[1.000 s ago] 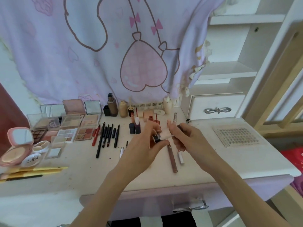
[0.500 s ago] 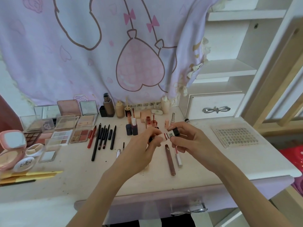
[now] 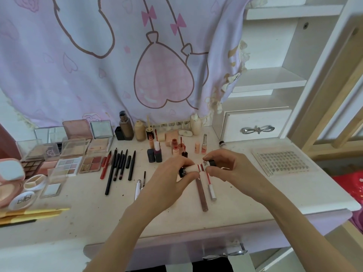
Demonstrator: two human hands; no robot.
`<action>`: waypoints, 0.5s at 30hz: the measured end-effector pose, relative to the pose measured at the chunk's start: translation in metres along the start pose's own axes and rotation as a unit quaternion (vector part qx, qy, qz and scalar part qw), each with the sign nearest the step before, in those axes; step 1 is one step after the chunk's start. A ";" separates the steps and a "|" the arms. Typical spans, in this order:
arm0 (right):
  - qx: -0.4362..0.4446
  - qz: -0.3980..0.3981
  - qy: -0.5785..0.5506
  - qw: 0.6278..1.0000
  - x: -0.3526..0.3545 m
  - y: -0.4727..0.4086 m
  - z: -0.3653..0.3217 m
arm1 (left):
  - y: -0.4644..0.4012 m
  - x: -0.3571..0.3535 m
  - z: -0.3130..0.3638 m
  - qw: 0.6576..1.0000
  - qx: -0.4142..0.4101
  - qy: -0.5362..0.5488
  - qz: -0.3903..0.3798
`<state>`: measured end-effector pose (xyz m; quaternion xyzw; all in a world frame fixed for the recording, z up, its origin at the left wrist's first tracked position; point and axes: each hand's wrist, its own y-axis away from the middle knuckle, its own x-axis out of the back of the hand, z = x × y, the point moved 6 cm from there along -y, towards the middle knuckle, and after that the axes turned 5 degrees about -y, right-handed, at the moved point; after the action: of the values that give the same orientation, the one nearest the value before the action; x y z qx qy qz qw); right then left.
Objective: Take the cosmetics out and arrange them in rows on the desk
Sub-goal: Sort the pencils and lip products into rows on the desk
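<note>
I see both hands meeting over the middle of the bench (image 3: 255, 193), sharing one small tube (image 3: 198, 167). My left hand (image 3: 169, 185) pinches its left end, where a dark cap shows between thumb and fingers; my right hand (image 3: 231, 167) pinches the right end, which is also dark. The tube is pale with red bands at its middle and lies roughly level, tilted a little up toward the right. It is held above the bench, not resting on it.

Directly under the hands lie two slim sticks, a brown one (image 3: 202, 195) and, just beside it on the right, a red and silver one (image 3: 210, 185), both pointing toward me. To the left of my left wrist lies a white pen (image 3: 137, 187) with a thin dark brush beside it.

Behind the hands stands a cluster of small lip bottles (image 3: 177, 149), and behind those the taller foundation bottles (image 3: 125, 125) against the curtain (image 3: 78, 55). Further left, a row of dark pencils (image 3: 119, 163) lies side by side, with a red one at its left edge. Beyond them sit the open palettes (image 3: 68, 160), and compacts (image 3: 9, 179) at the far left edge. To the right of my right hand lies a flat patterned sheet (image 3: 280, 161), well apart from the tube. A drawer (image 3: 255, 124) with a bow handle stands behind it.
</note>
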<state>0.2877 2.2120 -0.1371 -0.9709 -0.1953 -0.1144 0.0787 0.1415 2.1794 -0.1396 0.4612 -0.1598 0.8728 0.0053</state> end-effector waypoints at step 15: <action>0.139 -0.057 0.374 0.915 0.001 -0.005 0.004 | -0.019 -0.026 -0.009 0.992 -0.003 -0.093 -0.085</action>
<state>0.2878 2.2175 -0.1398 -0.8237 -0.2208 -0.4451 0.2732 0.1523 2.2032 -0.1599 0.5519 -0.1226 0.8222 0.0663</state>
